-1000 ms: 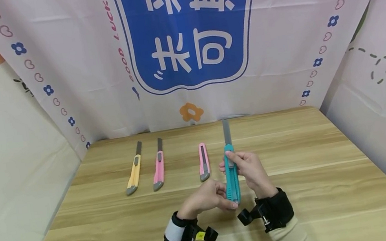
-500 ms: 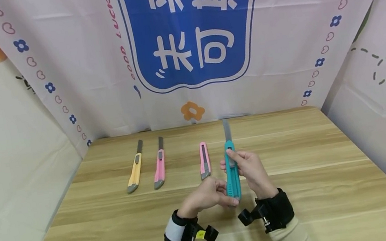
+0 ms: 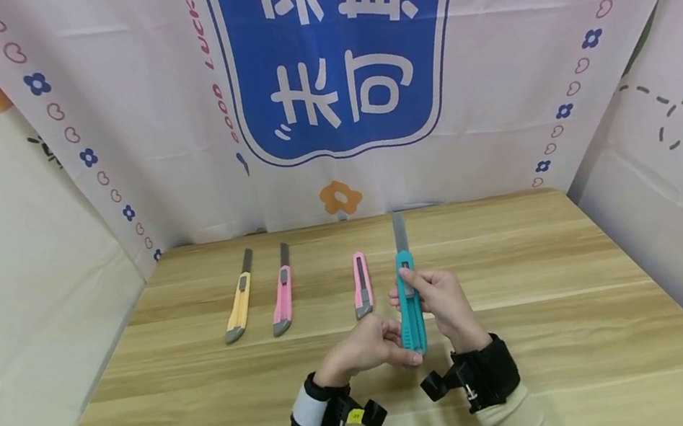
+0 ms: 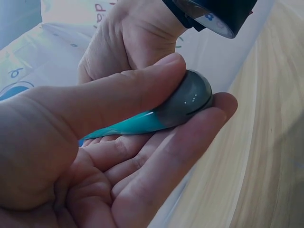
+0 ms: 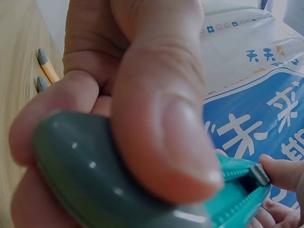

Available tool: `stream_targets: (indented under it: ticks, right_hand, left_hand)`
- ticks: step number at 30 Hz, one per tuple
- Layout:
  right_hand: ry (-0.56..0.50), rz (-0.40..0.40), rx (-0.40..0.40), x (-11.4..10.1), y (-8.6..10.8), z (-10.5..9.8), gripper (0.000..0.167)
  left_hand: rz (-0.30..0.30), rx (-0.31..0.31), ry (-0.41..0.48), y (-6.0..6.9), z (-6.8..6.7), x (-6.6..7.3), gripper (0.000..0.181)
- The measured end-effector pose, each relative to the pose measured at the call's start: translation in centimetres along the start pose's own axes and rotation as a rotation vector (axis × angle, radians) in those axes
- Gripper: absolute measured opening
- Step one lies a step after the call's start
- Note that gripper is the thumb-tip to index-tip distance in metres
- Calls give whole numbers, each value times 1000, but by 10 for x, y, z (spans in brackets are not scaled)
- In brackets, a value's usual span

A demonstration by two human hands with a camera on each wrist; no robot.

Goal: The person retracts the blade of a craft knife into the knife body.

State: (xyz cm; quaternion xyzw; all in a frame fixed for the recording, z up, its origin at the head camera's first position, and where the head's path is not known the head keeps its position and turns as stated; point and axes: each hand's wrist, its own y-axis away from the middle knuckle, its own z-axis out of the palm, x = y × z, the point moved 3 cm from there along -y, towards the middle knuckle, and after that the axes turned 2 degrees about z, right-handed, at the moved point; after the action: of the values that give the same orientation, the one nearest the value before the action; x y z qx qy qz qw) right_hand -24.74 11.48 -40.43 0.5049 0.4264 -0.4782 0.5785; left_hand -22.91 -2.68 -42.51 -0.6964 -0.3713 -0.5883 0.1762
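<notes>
A teal utility knife (image 3: 412, 327) stands in both hands above the table, its grey blade (image 3: 400, 232) out and aimed at the back curtain. My left hand (image 3: 366, 344) pinches its grey tail end (image 4: 187, 97) between thumb and fingers. Farther up the body, my right hand (image 3: 445, 300) grips the knife, with the thumb on the grey slider (image 5: 259, 175). Just left of the hands lies a pink utility knife (image 3: 361, 286), its blade drawn in. The left hand's curled fingers are partly hidden in the head view.
On the left of the wooden table (image 3: 565, 356) lie a yellow utility knife (image 3: 239, 304) and another pink utility knife (image 3: 283, 297), both with blades extended. A printed curtain (image 3: 492, 75) hangs along the back edge, and white cloth walls flank both sides.
The teal knife has risen and tilted very slightly in the head view. Both hands keep their hold, and the other knives have stayed in place.
</notes>
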Motion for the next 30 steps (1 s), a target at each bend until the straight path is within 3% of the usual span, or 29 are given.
stream_targets:
  ticks: [15, 30]
  right_hand:
    - [12, -22, -45, -1, 0, -1, 39]
    - [39, 45, -20, 6, -1, 2, 43]
  left_hand:
    - [7, -17, 11, -2, 1, 1, 19]
    - [13, 27, -16, 2, -4, 1, 22]
